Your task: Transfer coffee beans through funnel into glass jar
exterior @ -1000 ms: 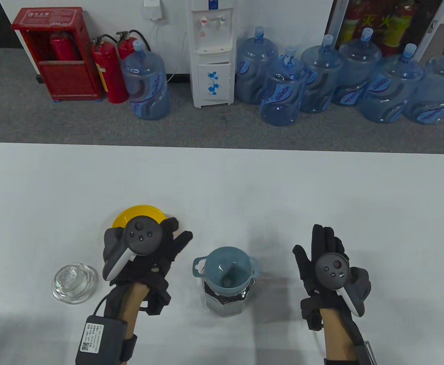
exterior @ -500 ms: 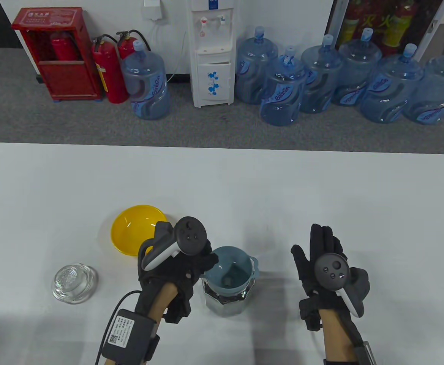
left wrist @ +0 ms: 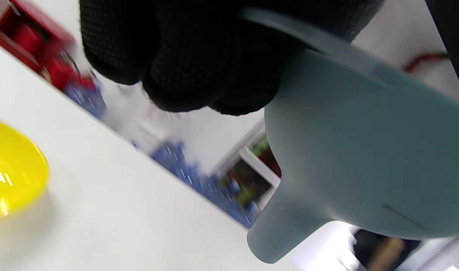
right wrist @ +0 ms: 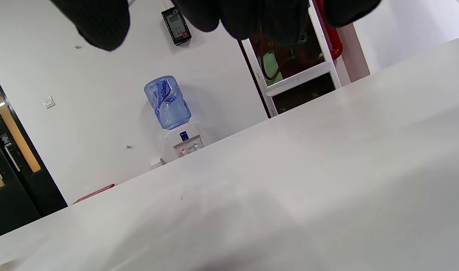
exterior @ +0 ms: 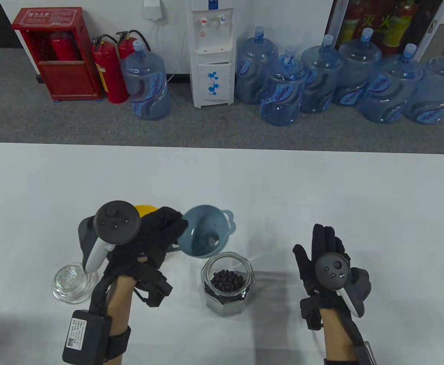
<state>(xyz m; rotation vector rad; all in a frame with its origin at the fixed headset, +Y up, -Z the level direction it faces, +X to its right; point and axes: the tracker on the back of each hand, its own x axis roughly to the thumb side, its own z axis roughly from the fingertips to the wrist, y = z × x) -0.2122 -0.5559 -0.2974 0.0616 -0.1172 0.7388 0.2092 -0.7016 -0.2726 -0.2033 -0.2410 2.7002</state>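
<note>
Funnel held off the jar, beans inside

The left hand [exterior: 149,243] grips the blue funnel [exterior: 206,231] by its rim, tilted in the air above and behind the jar [exterior: 227,283], which stands on the bench [exterior: 320,190] with coffee beans [exterior: 227,281] in it. The right hand [exterior: 326,262] lies flat with fingers spread, well right of the jar. A yellow bowl [exterior: 146,210] shows behind the left hand; a glass lid [exterior: 70,283] lies beside its wrist.
</note>
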